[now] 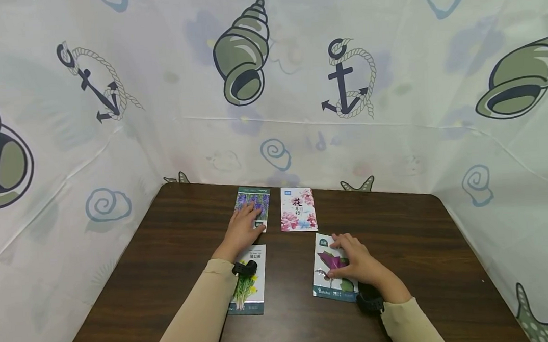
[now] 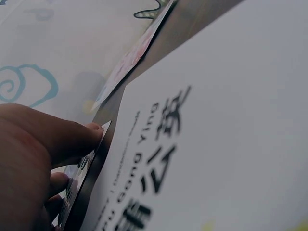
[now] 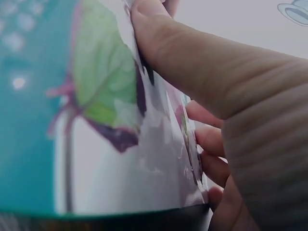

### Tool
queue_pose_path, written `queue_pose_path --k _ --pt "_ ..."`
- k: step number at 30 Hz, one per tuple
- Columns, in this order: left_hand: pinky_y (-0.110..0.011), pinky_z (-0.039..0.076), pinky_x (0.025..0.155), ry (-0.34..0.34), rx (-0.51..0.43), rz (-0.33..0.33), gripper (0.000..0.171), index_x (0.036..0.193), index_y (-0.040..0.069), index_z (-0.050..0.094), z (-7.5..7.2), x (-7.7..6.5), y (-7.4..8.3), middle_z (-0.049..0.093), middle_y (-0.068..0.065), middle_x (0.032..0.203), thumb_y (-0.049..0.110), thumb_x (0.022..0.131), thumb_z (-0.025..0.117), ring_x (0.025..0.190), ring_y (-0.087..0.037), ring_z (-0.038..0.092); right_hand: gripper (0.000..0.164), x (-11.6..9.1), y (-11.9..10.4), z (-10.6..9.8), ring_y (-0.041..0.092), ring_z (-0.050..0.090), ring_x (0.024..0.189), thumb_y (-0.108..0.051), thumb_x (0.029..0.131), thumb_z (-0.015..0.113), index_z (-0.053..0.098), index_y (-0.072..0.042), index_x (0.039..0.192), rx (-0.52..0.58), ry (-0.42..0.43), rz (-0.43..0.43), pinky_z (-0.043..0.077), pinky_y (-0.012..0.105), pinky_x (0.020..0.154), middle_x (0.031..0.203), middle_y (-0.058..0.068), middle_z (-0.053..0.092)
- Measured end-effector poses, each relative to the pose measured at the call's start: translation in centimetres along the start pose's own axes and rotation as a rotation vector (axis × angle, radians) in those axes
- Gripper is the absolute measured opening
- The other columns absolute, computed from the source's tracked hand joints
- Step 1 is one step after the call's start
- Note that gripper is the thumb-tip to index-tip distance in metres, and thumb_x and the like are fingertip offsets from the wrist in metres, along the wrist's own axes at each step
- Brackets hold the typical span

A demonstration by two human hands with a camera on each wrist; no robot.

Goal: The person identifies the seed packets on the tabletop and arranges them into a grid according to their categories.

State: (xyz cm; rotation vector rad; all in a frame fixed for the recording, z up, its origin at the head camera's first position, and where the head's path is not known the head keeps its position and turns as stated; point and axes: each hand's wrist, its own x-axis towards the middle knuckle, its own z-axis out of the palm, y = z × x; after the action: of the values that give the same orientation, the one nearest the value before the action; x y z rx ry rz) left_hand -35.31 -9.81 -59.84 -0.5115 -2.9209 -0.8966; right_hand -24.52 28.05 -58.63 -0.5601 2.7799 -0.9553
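Note:
My left hand (image 1: 242,231) rests on a seed packet with purple lavender-like flowers (image 1: 262,201) at the back left. Its fingers reach over the packet's face, and the thumb lies by the lower right corner. Under my left wrist is a white dandelion seed packet (image 1: 257,289), with large black characters (image 2: 163,159) close up in the left wrist view. My right hand (image 1: 358,261) touches a packet with a purple plant and green leaves (image 1: 324,286), slightly turned on the table. The thumb (image 3: 192,62) lies on its face, with the other fingers spread toward its top and right side.
A pink floral packet (image 1: 298,210) lies at the back middle, right of the lavender-like one. The dark brown wooden table (image 1: 395,222) meets a printed cloth (image 1: 406,150) with shells and anchors at its back and sides. Each wrist wears a black band (image 1: 245,268).

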Motion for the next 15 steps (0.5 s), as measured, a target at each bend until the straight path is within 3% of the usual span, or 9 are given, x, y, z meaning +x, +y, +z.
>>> queue_pose_path --k 5,9,15 --pt "-0.067 0.015 0.136 -0.002 -0.025 -0.019 0.062 0.163 0.011 0.052 -0.2 0.0 0.2 0.028 -0.021 0.18 0.027 0.106 0.069 0.168 -0.046 0.021 0.072 0.1 -0.7 0.7 0.038 0.044 0.147 -0.052 0.081 0.095 0.061 -0.019 0.135 0.016 -0.022 -0.034 0.035 0.071 0.122 0.168 0.015 0.046" --pt "-0.069 0.02 0.133 -0.004 -0.09 -0.072 0.064 0.164 0.013 0.053 -0.2 0.0 0.3 0.024 -0.021 0.18 0.022 0.102 0.065 0.166 -0.05 0.019 0.07 0.3 -1.8 1.5 0.037 0.043 0.147 -0.052 0.082 0.094 0.062 -0.018 0.135 0.017 -0.026 -0.042 0.039 0.068 0.122 0.169 0.014 0.045" --pt "-0.07 0.022 0.129 0.005 -0.133 -0.103 0.065 0.162 0.014 0.055 -0.3 0.1 0.4 0.029 -0.021 0.174 0.018 0.098 0.066 0.16 -0.049 0.019 0.068 0.5 -3.5 2.6 0.039 0.041 0.15 -0.048 0.082 0.095 0.064 -0.015 0.133 0.011 0.006 -0.08 0.04 0.071 0.123 0.168 0.015 0.044"
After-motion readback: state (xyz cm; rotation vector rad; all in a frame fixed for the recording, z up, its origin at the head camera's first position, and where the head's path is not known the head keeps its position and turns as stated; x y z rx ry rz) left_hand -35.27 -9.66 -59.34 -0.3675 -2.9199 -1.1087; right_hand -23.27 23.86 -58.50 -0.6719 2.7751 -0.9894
